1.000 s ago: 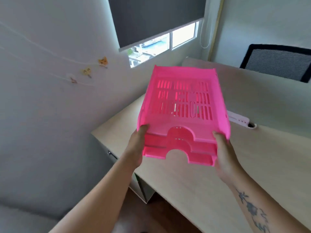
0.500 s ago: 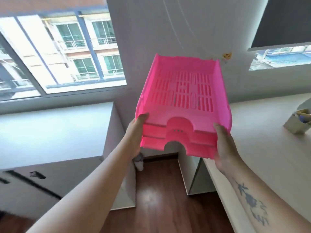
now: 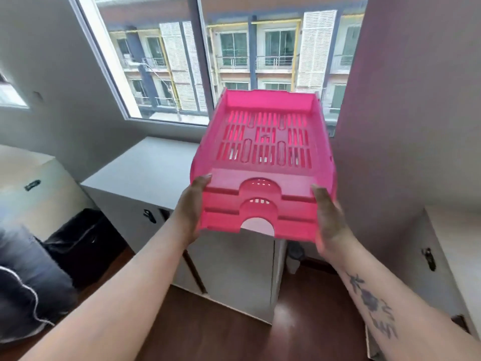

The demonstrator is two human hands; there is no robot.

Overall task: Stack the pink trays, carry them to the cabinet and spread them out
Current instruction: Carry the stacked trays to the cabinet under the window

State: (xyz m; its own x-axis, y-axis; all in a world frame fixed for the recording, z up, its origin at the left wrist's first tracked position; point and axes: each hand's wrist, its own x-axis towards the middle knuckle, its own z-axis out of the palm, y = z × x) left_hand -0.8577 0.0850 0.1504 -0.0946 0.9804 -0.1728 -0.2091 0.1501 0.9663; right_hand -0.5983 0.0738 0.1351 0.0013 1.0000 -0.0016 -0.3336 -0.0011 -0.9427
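Note:
A stack of three pink trays (image 3: pixel 265 162), nested one in another, hangs in the air in front of me, tilted a little towards me. My left hand (image 3: pixel 191 208) grips its near left corner and my right hand (image 3: pixel 329 220) grips its near right corner. Each tray has a slotted floor and an arched cut-out in its front lip. Directly below and behind the stack stands a low white cabinet (image 3: pixel 145 168) under the window, its flat top bare.
A large window (image 3: pixel 182 61) fills the wall behind the cabinet. A black bin (image 3: pixel 83 241) stands on the wooden floor to the left, beside another pale cabinet (image 3: pixel 39 188). A grey cushion (image 3: pixel 26 282) lies at far left. A white desk unit (image 3: pixel 447 256) stands on the right.
My view has swung left from the desk to the window and the low white cabinet, which is now closer. Both hands have kept the same hold on the tray stack.

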